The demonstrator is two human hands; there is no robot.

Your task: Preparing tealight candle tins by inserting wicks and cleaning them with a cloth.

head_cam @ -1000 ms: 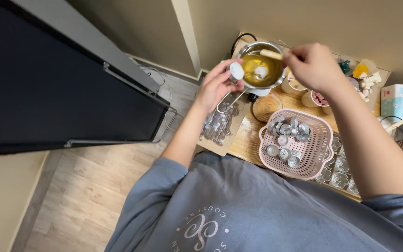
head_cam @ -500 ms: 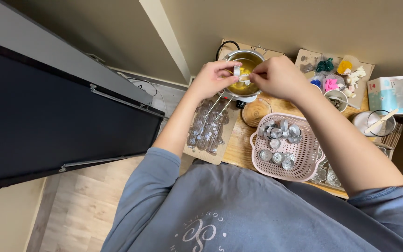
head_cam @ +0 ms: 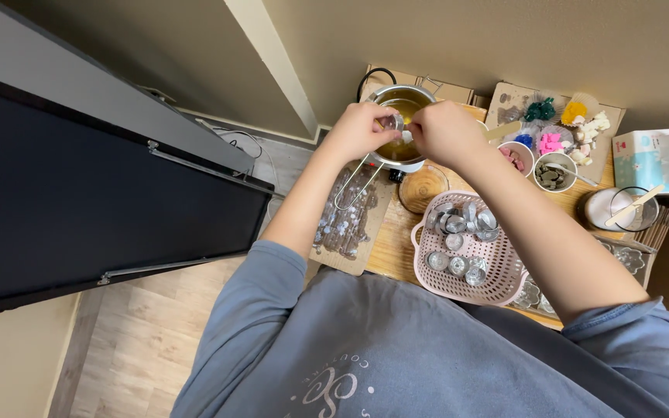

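A small metal cup (head_cam: 393,122) is being held over the steel pot (head_cam: 404,116) of yellow liquid at the back of the wooden table (head_cam: 396,236). The left hand (head_cam: 361,130) is pinching the cup at its rim between thumb and fingertips. The right hand (head_cam: 443,133) is closing its fingers on something small and pale at the cup's mouth; what it is cannot be told, and a pale stick (head_cam: 502,130) is jutting out beyond the knuckles.

The cup is probably thin foil: light, easily dented, and likely slippery if wet, so a gentle grip on the rim, as now, is suiting it better than squeezing the wall. The pot's contents may be hot.

Room is tight. The wall is rising just behind the pot, a wire handle (head_cam: 348,188) is sticking out toward the person on the left, and a round coaster (head_cam: 423,188) and pink basket (head_cam: 466,244) of more cups are sitting near in front. Small bowls (head_cam: 536,166) are crowding the right. The table's left edge is lying near the left forearm.
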